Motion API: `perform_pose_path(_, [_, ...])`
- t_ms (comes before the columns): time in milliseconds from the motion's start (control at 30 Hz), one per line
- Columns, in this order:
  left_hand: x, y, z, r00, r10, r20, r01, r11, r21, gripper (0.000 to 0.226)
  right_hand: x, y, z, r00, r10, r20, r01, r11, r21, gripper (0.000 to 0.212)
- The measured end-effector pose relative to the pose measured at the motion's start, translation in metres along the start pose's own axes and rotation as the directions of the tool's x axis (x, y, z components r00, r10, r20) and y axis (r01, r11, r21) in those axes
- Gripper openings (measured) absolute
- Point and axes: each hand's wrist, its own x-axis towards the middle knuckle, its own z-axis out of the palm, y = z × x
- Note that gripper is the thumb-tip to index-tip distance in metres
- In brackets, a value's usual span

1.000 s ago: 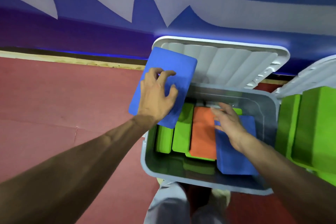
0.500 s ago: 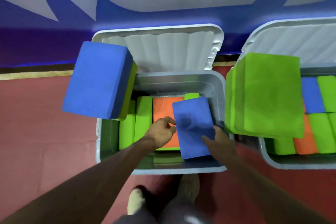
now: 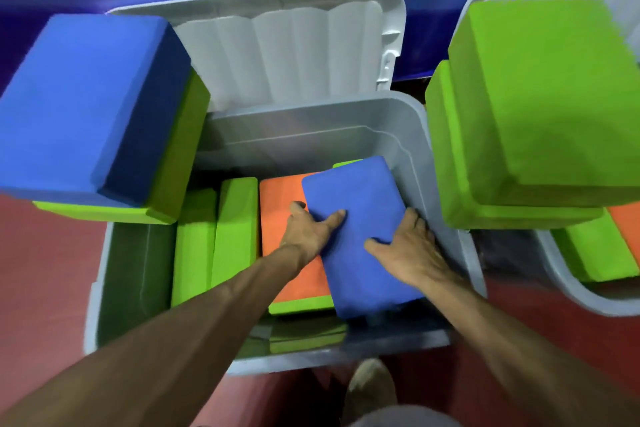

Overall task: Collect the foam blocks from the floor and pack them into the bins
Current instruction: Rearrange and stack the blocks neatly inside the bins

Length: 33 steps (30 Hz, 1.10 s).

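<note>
Inside the smooth grey plastic bin [image 3: 311, 128], left hand [image 3: 310, 234] and right hand [image 3: 410, 253] grasp a flat, matte blue block [image 3: 360, 246], fingers [image 3: 414, 218] curled over its long edges; it lies, seemingly tilted, across an orange slab [image 3: 282, 199] beside upright green blocks [image 3: 214, 239]

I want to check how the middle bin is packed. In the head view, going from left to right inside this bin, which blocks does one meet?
First green block → second green block → orange block → blue block, which the left hand and the right hand hold.
</note>
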Motion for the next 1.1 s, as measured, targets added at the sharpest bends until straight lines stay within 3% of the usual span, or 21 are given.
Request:
perform_pose_path(133, [0.011,-0.005,0.003,0.997,0.072,-0.017,-0.074,0.993,-0.091,0.064,0.005,-0.004,-0.007,0.998,-0.068,-0.007,0.068,0.998,-0.009,0.077])
perform_pose_path(433, [0.019,-0.014,-0.004,0.985,0.172,-0.03,-0.174,0.952,-0.253,0.094,-0.004,-0.01,-0.018,0.988,-0.136,-0.072,0.137,0.99,0.015,0.085])
perform_pose_path(567, [0.012,-0.016,-0.015,0.965,0.24,-0.109,-0.259,0.939,-0.225,0.062,-0.01,-0.022,-0.032,0.966,-0.242,-0.085,0.248,0.966,0.066,0.082])
perform_pose_path(733, [-0.005,-0.016,-0.035,0.951,0.257,-0.174,-0.27,0.961,-0.06,0.043,-0.034,-0.052,-0.043,0.958,-0.273,0.083,0.266,0.96,0.087,0.105])
perform_pose_path(833, [-0.011,-0.017,-0.048,0.96,0.244,-0.139,-0.252,0.967,-0.046,0.041,-0.052,-0.069,-0.048,0.974,-0.221,0.053,0.219,0.975,0.032,0.09])
perform_pose_path(900, [-0.007,-0.021,-0.054,0.967,0.236,-0.095,-0.244,0.966,-0.089,0.053,-0.061,-0.082,-0.05,0.98,-0.185,-0.07,0.184,0.983,-0.017,0.075])
perform_pose_path(1000, [-0.025,-0.02,-0.064,0.977,0.212,0.014,-0.199,0.938,-0.283,0.057,-0.071,-0.099,-0.049,0.937,-0.275,-0.216,0.293,0.954,0.059,0.057])
perform_pose_path(1100, [-0.037,-0.023,-0.079,0.949,0.301,0.094,-0.243,0.889,-0.389,0.05,-0.08,-0.105,-0.046,0.924,-0.367,-0.111,0.382,0.903,0.196,0.048])
